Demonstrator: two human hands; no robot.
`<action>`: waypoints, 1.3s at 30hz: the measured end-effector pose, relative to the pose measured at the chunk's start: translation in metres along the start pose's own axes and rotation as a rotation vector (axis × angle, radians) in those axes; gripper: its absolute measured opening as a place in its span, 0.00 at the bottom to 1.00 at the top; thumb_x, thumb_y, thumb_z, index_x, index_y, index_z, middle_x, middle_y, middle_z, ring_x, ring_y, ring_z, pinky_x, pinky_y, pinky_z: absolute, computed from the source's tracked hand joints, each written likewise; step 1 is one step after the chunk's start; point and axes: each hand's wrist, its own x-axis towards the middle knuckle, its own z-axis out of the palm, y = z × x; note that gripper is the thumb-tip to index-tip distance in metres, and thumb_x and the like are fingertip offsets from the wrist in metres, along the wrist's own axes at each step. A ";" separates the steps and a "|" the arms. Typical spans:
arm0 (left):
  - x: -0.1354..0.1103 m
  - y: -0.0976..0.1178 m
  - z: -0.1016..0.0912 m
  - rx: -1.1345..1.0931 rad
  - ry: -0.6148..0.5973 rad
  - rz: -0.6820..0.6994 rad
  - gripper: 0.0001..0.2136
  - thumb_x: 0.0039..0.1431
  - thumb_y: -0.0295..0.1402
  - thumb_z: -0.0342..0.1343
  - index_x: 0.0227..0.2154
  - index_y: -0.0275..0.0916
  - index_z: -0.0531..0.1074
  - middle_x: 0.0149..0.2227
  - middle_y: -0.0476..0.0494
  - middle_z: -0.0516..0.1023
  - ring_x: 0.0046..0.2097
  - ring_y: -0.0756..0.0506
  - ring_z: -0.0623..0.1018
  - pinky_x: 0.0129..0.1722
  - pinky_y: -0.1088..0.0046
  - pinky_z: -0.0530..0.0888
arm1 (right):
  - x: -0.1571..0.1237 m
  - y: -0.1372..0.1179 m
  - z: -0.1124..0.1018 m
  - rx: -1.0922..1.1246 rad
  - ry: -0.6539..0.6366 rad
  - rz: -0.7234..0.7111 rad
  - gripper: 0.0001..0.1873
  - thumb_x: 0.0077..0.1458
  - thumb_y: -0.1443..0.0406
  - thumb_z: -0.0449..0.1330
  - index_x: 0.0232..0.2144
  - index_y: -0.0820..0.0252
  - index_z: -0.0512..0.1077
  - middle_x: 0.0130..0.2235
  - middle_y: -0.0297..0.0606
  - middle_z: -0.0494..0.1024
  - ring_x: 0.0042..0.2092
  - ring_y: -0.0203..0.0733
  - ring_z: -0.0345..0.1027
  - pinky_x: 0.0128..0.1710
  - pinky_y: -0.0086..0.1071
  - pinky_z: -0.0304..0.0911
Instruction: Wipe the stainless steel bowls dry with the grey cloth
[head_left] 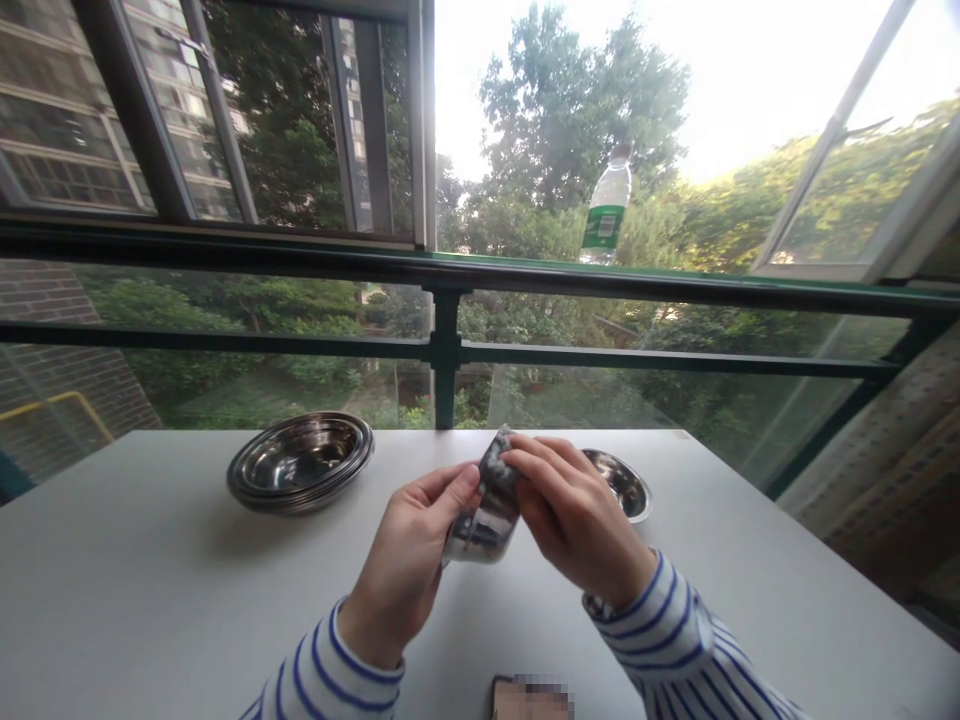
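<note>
Left hand (401, 560): grip pinching the rim of a tilted steel bowl (480, 532), thumb on top
Right hand (574, 515): grip pressed over the bowl's upper edge, fingers curled

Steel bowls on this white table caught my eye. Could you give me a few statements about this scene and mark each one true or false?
1. The left hand and right hand both hold a small steel bowl. True.
2. The stack of nested steel bowls sits to the right of the hands in this view. False: it sits to their left.
3. A plastic bottle with a green label stands on the green rail. True.
4. The sleeves are plain red. False: they are white with blue stripes.
5. A second steel bowl rests on the white table behind the right hand. True.
</note>
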 end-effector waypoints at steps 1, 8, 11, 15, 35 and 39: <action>0.000 0.000 0.000 0.005 0.001 -0.006 0.09 0.48 0.31 0.60 0.33 0.34 0.77 0.27 0.43 0.78 0.27 0.50 0.75 0.28 0.78 0.71 | 0.000 0.001 0.001 0.007 0.016 0.033 0.14 0.56 0.70 0.48 0.44 0.61 0.66 0.49 0.45 0.70 0.48 0.45 0.61 0.46 0.42 0.62; 0.001 0.001 -0.003 -0.047 -0.006 0.013 0.10 0.49 0.31 0.59 0.36 0.35 0.76 0.29 0.43 0.78 0.28 0.50 0.75 0.29 0.76 0.72 | -0.002 -0.011 0.004 -0.018 -0.084 -0.133 0.15 0.52 0.68 0.53 0.44 0.59 0.67 0.51 0.42 0.69 0.52 0.49 0.58 0.48 0.45 0.61; 0.001 0.001 -0.002 -0.034 -0.002 -0.005 0.11 0.48 0.31 0.59 0.35 0.34 0.77 0.28 0.43 0.78 0.27 0.50 0.75 0.28 0.76 0.72 | -0.002 -0.009 0.005 -0.021 -0.049 -0.088 0.15 0.54 0.67 0.52 0.45 0.59 0.66 0.50 0.44 0.70 0.50 0.48 0.60 0.47 0.44 0.62; 0.001 -0.001 0.000 -0.022 0.002 -0.026 0.11 0.46 0.32 0.61 0.34 0.34 0.77 0.26 0.43 0.78 0.26 0.51 0.75 0.26 0.78 0.71 | -0.002 -0.003 0.003 0.017 0.004 -0.001 0.14 0.56 0.69 0.50 0.45 0.60 0.66 0.48 0.44 0.71 0.48 0.46 0.61 0.46 0.42 0.63; 0.003 -0.004 -0.003 -0.102 0.067 0.030 0.07 0.49 0.29 0.58 0.33 0.34 0.76 0.25 0.44 0.78 0.26 0.51 0.75 0.26 0.79 0.72 | -0.004 -0.010 0.011 0.001 -0.082 -0.124 0.16 0.53 0.68 0.53 0.46 0.59 0.66 0.50 0.42 0.69 0.50 0.49 0.58 0.46 0.45 0.61; 0.003 -0.003 -0.003 -0.102 0.091 0.036 0.07 0.49 0.29 0.58 0.32 0.33 0.75 0.25 0.45 0.78 0.25 0.51 0.75 0.26 0.79 0.72 | -0.004 -0.004 0.010 0.018 -0.035 -0.057 0.16 0.53 0.69 0.52 0.46 0.60 0.66 0.49 0.43 0.70 0.49 0.48 0.60 0.46 0.44 0.62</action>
